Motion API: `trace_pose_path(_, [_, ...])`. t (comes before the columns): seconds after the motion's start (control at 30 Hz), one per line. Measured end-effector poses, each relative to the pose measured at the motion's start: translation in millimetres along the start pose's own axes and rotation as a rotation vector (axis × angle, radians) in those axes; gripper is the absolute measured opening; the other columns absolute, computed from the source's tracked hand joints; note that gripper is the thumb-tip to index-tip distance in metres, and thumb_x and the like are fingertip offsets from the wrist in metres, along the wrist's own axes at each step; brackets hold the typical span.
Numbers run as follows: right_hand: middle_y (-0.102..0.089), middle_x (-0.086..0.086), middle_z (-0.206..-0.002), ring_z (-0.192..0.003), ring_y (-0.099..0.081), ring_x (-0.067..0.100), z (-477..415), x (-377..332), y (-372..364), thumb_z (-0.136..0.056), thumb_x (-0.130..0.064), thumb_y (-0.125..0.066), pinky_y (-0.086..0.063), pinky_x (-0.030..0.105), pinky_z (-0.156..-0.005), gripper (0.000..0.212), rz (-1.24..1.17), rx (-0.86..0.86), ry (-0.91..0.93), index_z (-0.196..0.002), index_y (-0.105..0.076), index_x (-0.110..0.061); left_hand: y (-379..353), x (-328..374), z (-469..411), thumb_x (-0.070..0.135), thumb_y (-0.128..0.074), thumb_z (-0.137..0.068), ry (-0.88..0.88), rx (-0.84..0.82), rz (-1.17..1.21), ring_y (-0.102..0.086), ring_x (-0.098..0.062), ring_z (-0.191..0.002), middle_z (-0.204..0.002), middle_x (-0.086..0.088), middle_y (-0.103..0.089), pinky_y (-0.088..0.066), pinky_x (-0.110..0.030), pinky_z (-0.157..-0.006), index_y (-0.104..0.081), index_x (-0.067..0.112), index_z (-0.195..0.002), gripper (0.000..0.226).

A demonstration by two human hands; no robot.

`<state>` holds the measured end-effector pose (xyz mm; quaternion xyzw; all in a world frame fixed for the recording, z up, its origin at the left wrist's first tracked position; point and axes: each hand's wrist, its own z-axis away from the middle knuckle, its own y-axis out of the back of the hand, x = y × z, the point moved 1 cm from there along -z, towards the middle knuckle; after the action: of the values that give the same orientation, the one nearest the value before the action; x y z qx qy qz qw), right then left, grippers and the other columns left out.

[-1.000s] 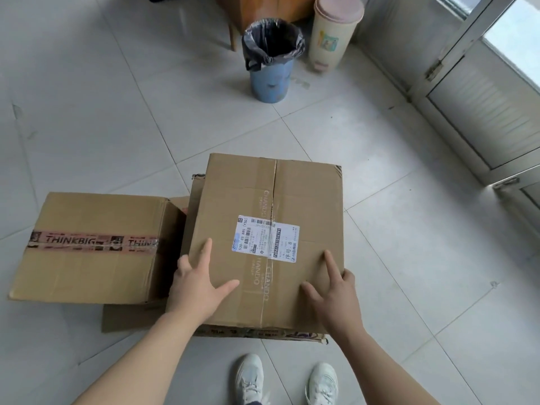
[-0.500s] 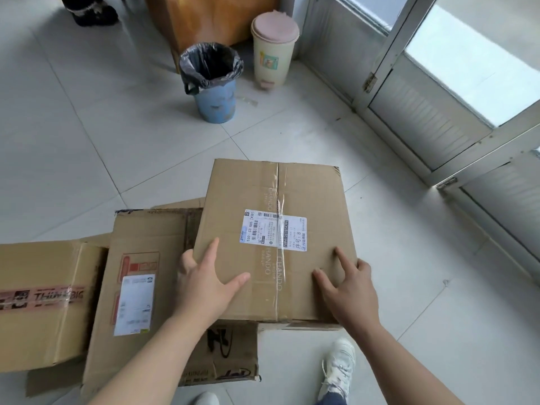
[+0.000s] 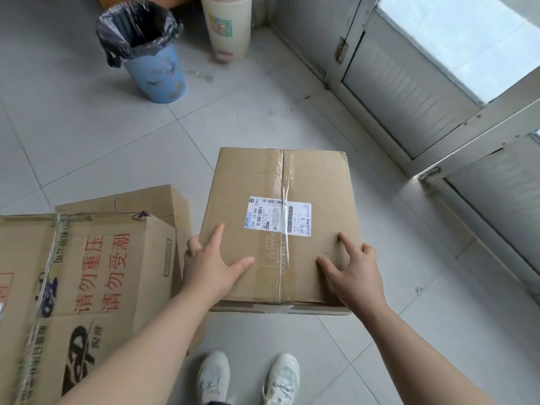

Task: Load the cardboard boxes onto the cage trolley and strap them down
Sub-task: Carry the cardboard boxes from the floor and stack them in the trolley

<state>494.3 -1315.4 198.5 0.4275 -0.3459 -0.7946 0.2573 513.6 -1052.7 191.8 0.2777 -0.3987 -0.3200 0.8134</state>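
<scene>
Nearest, two white shoes (image 3: 248, 378) stand on the tiled floor (image 3: 87, 147), and both forearms reach out over them. The left hand (image 3: 211, 263) and the right hand (image 3: 352, 273) are clamped on opposite near corners of the taped box (image 3: 279, 226), thumbs splayed flat across its top and the other fingers curled over its side edges. The box appears to be carried clear of the floor, level, with its shipping label (image 3: 277, 216) facing up. Just beside it on the left sits a larger box with red lettering (image 3: 87, 273), and a flattened piece of cardboard (image 3: 152, 200) shows behind that. No cage trolley is in view, so loading looks barely begun. To carry well, the fingers would do better hooked under the bottom edges, the box kept close to the body and level. Farther off stand a blue bin (image 3: 152, 74) and a cream bin (image 3: 226, 27), with a door frame (image 3: 409, 159) to the right to steer clear of.
</scene>
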Motion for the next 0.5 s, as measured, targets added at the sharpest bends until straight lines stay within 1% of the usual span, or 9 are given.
trace_pose_path(0.07, [-0.033, 0.011, -0.139, -0.118, -0.051, 0.028, -26.0, 18.9, -12.3, -0.079, -0.052, -0.066, -0.042, 0.034, -0.096, 0.072, -0.007, -0.023, -0.013, -0.143, -0.037, -0.034, -24.3, 3.2, -24.4, 0.067, -0.069, -0.067, 0.001, -0.007, -0.017, -0.031, -0.035, -0.134, -0.151, -0.009, -0.012, -0.033, -0.04, -0.106, -0.016, 0.043, -0.148, 0.1])
trace_pose_path(0.23, [-0.03, 0.012, -0.141, -0.118, -0.05, 0.029, -90.7, 65.3, -56.6, -0.08, -0.049, -0.066, -0.041, 0.035, -0.098, 0.074, -0.028, -0.084, -0.042, -0.144, -0.033, -0.034, -86.6, 0.1, -93.6, 0.067, -0.069, -0.067, -0.013, -0.032, -0.051, -0.028, -0.032, -0.136, -0.149, -0.01, -0.015, -0.031, -0.04, -0.111, -0.017, 0.041, -0.148, 0.1])
trace_pose_path(0.37, [-0.027, 0.012, -0.145, -0.122, -0.048, 0.029, -139.7, 96.6, -100.1, -0.082, -0.047, -0.066, -0.04, 0.036, -0.102, 0.073, -0.042, -0.116, -0.061, -0.145, -0.031, -0.034, -132.8, -12.1, -146.3, 0.067, -0.068, -0.068, -0.03, -0.035, -0.086, -0.026, -0.033, -0.135, -0.148, -0.012, -0.018, -0.028, -0.039, -0.11, -0.018, 0.039, -0.149, 0.099])
trace_pose_path(0.5, [-0.026, 0.013, -0.144, -0.119, -0.05, 0.031, -177.0, 117.5, -141.2, -0.083, -0.046, -0.065, -0.04, 0.034, -0.1, 0.073, -0.038, -0.137, -0.063, -0.145, -0.03, -0.034, -169.3, -29.4, -187.9, 0.064, -0.07, -0.069, -0.03, -0.036, -0.095, -0.026, -0.034, -0.136, -0.147, -0.013, -0.019, -0.028, -0.038, -0.11, -0.017, 0.038, -0.149, 0.099])
